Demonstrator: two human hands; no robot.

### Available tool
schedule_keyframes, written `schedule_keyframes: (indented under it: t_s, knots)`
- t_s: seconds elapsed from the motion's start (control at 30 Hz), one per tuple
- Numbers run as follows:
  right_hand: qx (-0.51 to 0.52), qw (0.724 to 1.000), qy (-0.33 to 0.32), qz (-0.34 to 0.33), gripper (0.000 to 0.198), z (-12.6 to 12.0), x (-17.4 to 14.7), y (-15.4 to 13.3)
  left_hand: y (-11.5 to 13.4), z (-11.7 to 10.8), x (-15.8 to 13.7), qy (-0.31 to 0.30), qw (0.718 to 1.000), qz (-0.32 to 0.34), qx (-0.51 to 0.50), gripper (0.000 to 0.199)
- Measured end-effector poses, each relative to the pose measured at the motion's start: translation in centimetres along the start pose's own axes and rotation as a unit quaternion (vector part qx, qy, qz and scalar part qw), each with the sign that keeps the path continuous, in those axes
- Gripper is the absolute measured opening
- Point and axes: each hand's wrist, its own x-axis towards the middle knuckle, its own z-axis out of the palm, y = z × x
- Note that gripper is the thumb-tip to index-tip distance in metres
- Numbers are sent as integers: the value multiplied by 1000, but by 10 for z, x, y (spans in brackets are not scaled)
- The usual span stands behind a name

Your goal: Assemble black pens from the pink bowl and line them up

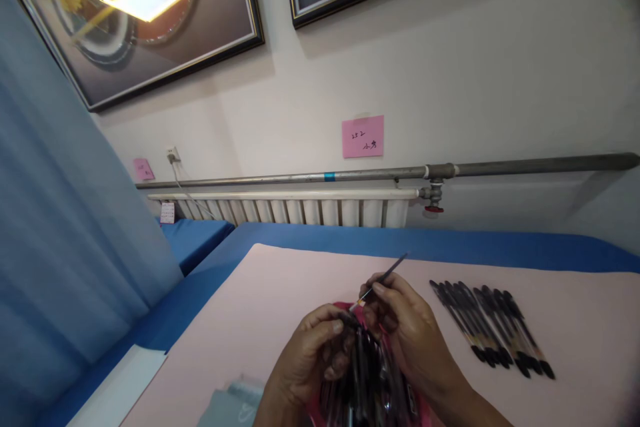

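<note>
The pink bag (425, 413) was nearest. At its top, the right hand (407, 313) pinched a pen (389, 272) in its fingers; blur hid what the left hand (314, 343) held. Tipping could spill the bag's pens (367, 377).

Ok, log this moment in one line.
right hand: holding slim dark stick; left hand: at glossy dark bundle; black and clear pens: on pink sheet

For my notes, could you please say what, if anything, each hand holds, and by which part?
The right hand pinches a slim, pen-like rod around its middle; what the left hand holds, if anything, is unclear.
</note>
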Motion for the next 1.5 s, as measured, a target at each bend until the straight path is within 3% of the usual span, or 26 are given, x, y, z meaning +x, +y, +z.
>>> schedule_keyframes:
  t_s: [0.53, 0.77, 1.07, 1.3, 1.5]
  knots:
    - [-13, 1000, -16, 2, 9, -4, 0, 1, 0, -1, -1, -2, 1000, -2, 5, 18]
    - [-149, 988, -25, -36, 11, -2, -1, -11, 0, -1, 0, 4, 1000, -5, 7, 18]
    - [-244, 967, -78, 11, 16, 0, 2, -8, 1, 0, 1, 41, 999, -10, 20, 22]
    - [-218, 976, -14, 12, 17, -4, 5, -5, 0, -3, 2, 31, 999, -16, 28, 17]
    - [-211, 977, -22, 22, 12, -3, 4, 0, -2, -4, 2, 34, 999, -6, 33, 20]
